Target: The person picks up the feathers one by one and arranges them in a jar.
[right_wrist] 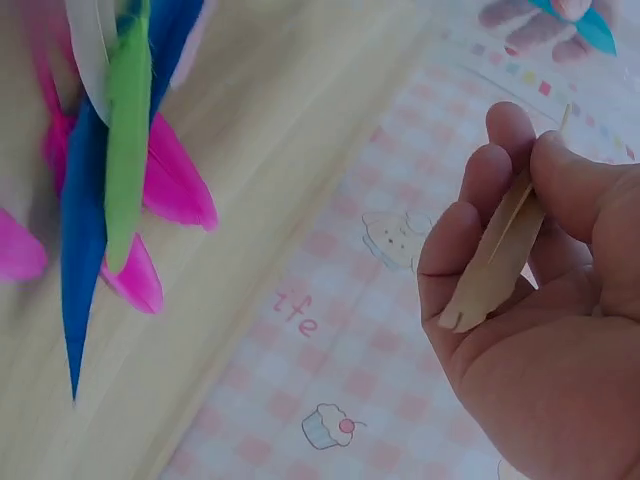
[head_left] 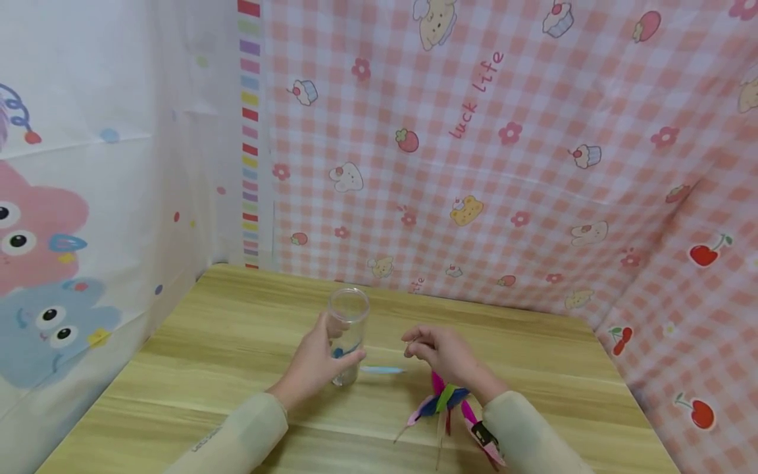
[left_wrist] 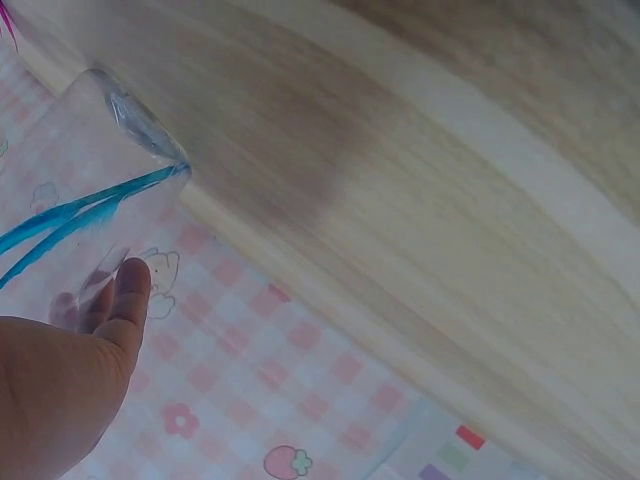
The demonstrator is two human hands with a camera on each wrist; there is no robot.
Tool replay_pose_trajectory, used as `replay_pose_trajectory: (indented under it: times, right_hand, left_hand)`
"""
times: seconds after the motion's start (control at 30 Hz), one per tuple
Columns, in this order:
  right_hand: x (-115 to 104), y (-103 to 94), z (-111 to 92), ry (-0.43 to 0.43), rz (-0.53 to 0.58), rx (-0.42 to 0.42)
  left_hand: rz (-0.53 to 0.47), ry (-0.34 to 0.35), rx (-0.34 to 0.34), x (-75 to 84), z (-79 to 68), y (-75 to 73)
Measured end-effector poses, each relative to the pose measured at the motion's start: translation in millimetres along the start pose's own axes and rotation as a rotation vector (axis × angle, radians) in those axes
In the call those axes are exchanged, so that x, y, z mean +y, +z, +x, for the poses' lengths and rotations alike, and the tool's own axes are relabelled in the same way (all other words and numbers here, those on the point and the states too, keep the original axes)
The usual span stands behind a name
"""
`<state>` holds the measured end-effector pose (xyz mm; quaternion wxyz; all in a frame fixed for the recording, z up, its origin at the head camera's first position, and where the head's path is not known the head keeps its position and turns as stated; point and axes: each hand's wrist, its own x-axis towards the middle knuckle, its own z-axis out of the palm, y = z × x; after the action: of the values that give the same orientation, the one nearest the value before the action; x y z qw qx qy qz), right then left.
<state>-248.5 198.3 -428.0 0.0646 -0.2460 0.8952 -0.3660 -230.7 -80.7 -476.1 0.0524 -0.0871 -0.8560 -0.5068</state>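
My left hand [head_left: 322, 359] grips a tall clear plastic cup [head_left: 349, 313] that stands upright on the table, thumb across its near side. Two thin blue feathers [left_wrist: 105, 200] show inside the cup in the left wrist view, their lower ends at its base. To the right, my right hand [head_left: 444, 355] is raised over the table. Its thumb and fingers pinch a small beige feather [right_wrist: 505, 250], the bare quill poking out past the thumb. Between the hands, a pale blue strip [head_left: 381, 370] lies close beside the cup's base.
A loose pile of pink, blue, green and white feathers [head_left: 447, 398] lies below my right hand and partly under the sleeve. The wood-grain table [head_left: 237, 316] ends at a pink checked cloth [head_left: 379, 217] behind and a white printed cloth [head_left: 130, 197] on the left.
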Motion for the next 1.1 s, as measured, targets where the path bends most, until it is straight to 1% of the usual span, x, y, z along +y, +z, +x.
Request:
replay_pose_trajectory:
  times: [0.1,0.2,0.27,0.43,0.53,0.6,0.73,0.8,0.87,1.0,1.1]
  right_hand:
    - [-1.0,-5.5,2.7,0.032,0.013,0.026]
    - [-4.4,-11.1,5.2,0.054,0.083,0.059]
    - [-9.5,-16.2,8.0,0.063,0.149,0.091]
    - [-32.5,-31.9,18.2,0.015,0.288,0.167]
    - [-51.0,-39.2,24.4,-0.023,0.319,0.179]
    - [-64.4,-41.9,28.1,-0.045,0.317,0.175]
    - [-92.7,-40.1,37.1,-0.066,0.289,0.193]
    - [-106.5,-37.5,42.2,-0.082,0.298,0.214]
    - [-119.1,-33.7,47.2,-0.094,0.343,0.233]
    - [-135.1,-23.9,56.9,-0.144,0.423,0.262]
    - [-137.3,-15.9,63.0,-0.172,0.416,0.296]
  left_hand:
    - [0.001,0.0,0.004,0.8,-0.4,0.2]
    - [0.002,-0.007,0.005,1.8,-0.3,0.7]
    - [0.004,-0.014,0.003,2.1,-0.4,1.0]
    - [0.008,-0.025,0.004,2.8,-0.8,1.1]
    - [0.007,-0.024,0.006,3.0,-0.6,1.2]
    - [0.007,-0.021,0.008,3.3,-0.3,1.2]
    - [-0.005,-0.014,0.009,2.0,-1.2,-0.2]
    - [-0.014,-0.008,0.005,1.4,-1.6,-1.0]
    - [-0.026,-0.003,0.001,0.6,-1.9,-1.6]
    - [-0.047,0.004,-0.009,-0.8,-2.0,-2.2]
    - [-0.046,0.013,-0.012,-2.1,-1.2,-1.4]
